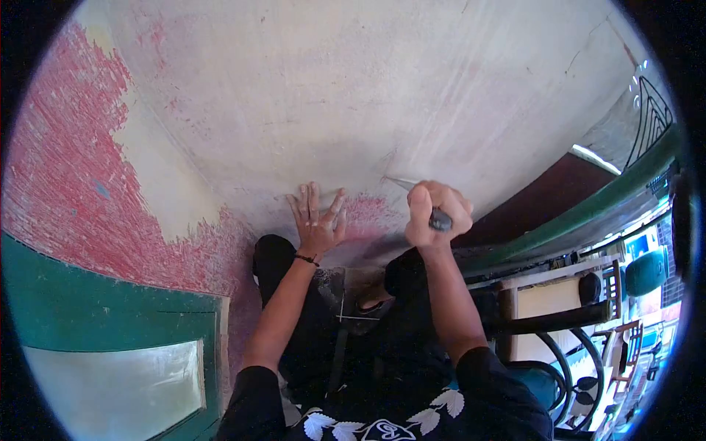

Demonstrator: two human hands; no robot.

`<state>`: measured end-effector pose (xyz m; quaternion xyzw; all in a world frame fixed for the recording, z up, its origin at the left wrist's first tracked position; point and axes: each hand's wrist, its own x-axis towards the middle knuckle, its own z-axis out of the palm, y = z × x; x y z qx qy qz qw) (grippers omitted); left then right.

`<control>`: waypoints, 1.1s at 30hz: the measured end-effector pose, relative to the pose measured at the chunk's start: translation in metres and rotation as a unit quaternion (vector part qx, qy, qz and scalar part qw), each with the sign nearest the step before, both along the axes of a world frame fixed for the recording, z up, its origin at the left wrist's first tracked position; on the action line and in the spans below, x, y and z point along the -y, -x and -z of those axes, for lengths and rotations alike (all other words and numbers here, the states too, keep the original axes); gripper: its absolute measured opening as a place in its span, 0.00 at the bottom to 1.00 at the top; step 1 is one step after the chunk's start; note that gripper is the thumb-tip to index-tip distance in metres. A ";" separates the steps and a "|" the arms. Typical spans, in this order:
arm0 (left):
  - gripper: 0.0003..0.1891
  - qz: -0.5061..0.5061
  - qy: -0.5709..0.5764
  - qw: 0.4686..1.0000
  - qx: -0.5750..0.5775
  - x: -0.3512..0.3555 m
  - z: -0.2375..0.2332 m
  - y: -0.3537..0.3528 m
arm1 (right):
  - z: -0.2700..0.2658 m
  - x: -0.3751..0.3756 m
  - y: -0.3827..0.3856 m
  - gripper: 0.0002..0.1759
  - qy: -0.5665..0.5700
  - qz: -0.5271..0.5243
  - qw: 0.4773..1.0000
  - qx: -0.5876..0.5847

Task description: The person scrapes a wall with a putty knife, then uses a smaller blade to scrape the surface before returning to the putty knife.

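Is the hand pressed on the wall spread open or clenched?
Spread open: the left hand lies flat on the wall, fingers fanned apart.

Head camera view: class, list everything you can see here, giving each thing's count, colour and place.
wall: one, pale cream, fills the upper picture
red paint: one large patch at left, a smaller one between the hands
door frame: one, green, lower left
glass pane: one, pale, inside the door frame
railing: one, green, right side
furniture: several pieces, black, cream and teal, lower right; too small to count
scraper: one, metal blade with dark handle, blade on the wall
bracelet: one, black, left wrist
left hand: flat on the wall, fingers spread
right hand: closed round the scraper handle
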<state>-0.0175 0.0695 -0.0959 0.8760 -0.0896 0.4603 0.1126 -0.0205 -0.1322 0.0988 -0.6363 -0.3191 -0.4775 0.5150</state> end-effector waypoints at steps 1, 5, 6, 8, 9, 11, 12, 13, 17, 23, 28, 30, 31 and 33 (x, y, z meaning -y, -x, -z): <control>0.30 -0.003 0.011 1.000 0.002 0.003 -0.002 0.001 | -0.001 0.001 0.000 0.15 0.002 0.009 1.000 -0.028; 0.30 0.002 0.084 0.996 -0.007 0.013 -0.010 0.008 | 0.006 0.002 -0.002 0.15 -0.049 -0.042 0.997 -0.038; 0.30 0.000 0.086 0.996 -0.009 0.013 -0.010 0.009 | 0.006 -0.001 -0.002 0.15 -0.051 -0.035 0.998 -0.033; 0.30 -0.001 0.086 0.996 -0.024 0.014 -0.006 0.019 | 0.004 -0.002 0.003 0.16 0.012 0.000 0.999 -0.044; 0.30 -0.001 0.081 0.996 -0.030 0.013 -0.007 0.021 | 0.002 -0.003 0.005 0.16 0.041 0.020 0.998 -0.046; 0.30 -0.005 0.077 0.997 -0.022 0.009 -0.012 0.011 | 0.005 -0.003 0.003 0.16 -0.042 -0.031 0.999 -0.004; 0.30 -0.006 0.081 0.996 -0.022 0.009 -0.012 0.012 | 0.007 -0.002 0.004 0.16 -0.081 -0.056 0.995 0.011; 0.31 -0.005 0.084 0.996 -0.026 0.011 -0.010 0.017 | 0.008 -0.002 0.004 0.16 -0.047 -0.031 0.998 -0.016; 0.30 -0.004 0.064 0.997 -0.032 0.008 -0.009 0.014 | 0.013 0.004 0.002 0.14 0.006 -0.002 0.999 -0.046; 0.32 -0.008 0.066 0.997 -0.045 0.010 -0.007 0.017 | 0.012 0.006 0.003 0.13 -0.035 0.003 0.999 -0.012; 0.32 -0.016 0.061 0.997 -0.045 0.010 -0.003 0.015 | 0.012 0.009 0.004 0.12 -0.012 0.012 1.000 -0.006; 0.32 -0.015 0.062 0.997 -0.044 0.012 -0.003 0.015 | 0.011 0.010 0.006 0.12 -0.017 0.019 1.000 0.008; 0.32 -0.019 0.065 0.997 -0.044 0.012 -0.004 0.014 | 0.011 0.009 0.000 0.12 -0.018 0.021 0.999 0.019; 0.31 -0.014 0.078 0.996 -0.045 0.012 -0.004 0.015 | 0.016 0.009 0.003 0.11 -0.017 0.026 0.999 0.021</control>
